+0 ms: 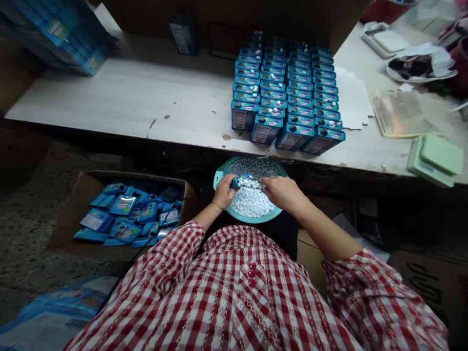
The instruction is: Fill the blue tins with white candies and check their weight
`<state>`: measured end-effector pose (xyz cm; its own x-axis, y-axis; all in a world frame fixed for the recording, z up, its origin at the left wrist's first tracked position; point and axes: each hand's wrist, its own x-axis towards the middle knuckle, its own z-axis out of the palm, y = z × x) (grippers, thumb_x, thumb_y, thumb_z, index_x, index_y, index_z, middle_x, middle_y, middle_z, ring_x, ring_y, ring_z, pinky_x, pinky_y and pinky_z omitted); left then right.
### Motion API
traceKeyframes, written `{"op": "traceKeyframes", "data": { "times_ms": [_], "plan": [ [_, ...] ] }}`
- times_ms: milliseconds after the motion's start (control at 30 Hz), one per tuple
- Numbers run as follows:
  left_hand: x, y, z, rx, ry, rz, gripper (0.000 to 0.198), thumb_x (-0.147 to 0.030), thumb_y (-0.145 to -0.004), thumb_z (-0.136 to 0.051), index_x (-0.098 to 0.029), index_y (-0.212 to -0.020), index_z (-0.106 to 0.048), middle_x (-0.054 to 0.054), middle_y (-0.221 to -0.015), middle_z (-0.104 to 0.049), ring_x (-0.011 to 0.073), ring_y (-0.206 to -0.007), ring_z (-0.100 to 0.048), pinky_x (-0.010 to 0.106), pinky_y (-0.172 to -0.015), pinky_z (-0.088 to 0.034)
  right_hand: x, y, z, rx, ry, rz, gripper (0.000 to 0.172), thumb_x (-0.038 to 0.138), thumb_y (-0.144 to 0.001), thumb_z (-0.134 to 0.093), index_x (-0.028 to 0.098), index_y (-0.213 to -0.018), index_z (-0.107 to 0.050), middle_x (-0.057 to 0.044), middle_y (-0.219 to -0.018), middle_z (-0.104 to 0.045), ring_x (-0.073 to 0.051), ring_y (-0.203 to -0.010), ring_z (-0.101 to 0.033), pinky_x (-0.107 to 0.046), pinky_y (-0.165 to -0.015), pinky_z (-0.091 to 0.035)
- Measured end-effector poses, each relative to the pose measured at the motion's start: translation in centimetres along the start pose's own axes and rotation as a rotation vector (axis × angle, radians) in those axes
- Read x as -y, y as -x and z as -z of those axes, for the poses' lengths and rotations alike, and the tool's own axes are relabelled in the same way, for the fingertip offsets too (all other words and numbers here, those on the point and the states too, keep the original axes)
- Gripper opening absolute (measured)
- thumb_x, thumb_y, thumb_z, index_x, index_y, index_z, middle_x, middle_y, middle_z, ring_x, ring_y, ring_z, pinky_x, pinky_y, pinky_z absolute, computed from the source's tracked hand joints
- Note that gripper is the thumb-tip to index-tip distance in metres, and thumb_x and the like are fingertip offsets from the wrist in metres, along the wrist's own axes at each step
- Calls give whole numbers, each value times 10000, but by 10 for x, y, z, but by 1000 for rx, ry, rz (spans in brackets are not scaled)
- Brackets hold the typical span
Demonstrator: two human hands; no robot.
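A turquoise plastic basin (256, 220) full of small white candy-like pieces (252, 204) sits in my lap. My left hand (224, 191) is closed round a small blue box (234, 183) above the basin's left side. White pieces are heaped right at the box's upper end. My right hand (283, 191) is closed over the basin's right side, its fingertips by that heap. What those fingers grip is hidden; a thin dark edge shows under the heap, perhaps a scoop.
Several rows of upright blue boxes (288, 129) stand on the white table (175, 105), some with white pieces on top. An open carton (188, 195) of loose blue boxes is at left. A green scale (437, 158) stands at the right edge; wrapped blue packs (62, 39) sit back left.
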<state>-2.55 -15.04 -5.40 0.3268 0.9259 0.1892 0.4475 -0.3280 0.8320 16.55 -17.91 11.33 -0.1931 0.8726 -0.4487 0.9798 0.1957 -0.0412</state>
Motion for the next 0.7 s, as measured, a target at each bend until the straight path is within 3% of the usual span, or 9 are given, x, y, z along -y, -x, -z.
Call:
{"op": "traceKeyframes", "data": {
  "times_ms": [233,433,567,700],
  "plan": [
    [1,0,2,4,-11,-41,377,-197,-709,-523,-206,-1086,-541,83,-1120,-584,246,-1075,-521,405,-985,-370,22,3,14,41,122,32,307,159,-886,-332,162,-1036,-600,-150,-973,-663,-246,-854,-651,-323,-712,-465],
    [2,3,5,-9,-9,-40,372,-212,-721,-525,-207,-1092,-538,85,-1118,-585,240,-1074,-521,397,-972,-381,7,15,12,4,93,-5,279,251,-900,-372,191,-1065,-589,-123,-1003,-663,-229,-855,-647,-300,-702,-460],
    [1,7,19,39,-122,-69,413,-161,-699,-525,-227,-1106,-550,76,-1148,-596,250,-1101,-514,424,-999,-338,-24,27,-14,-37,19,-104,321,329,-901,-404,244,-1179,-540,-83,-1116,-641,-226,-925,-630,-294,-707,-453],
    [-2,5,38,56,-222,-69,396,-122,-677,-536,-230,-1054,-591,71,-1107,-624,258,-1063,-535,448,-1010,-307,-46,21,-56,48,-37,-201,310,316,-901,-412,236,-1159,-563,-89,-1082,-653,-220,-927,-632,-292,-726,-438]
  ]
}}
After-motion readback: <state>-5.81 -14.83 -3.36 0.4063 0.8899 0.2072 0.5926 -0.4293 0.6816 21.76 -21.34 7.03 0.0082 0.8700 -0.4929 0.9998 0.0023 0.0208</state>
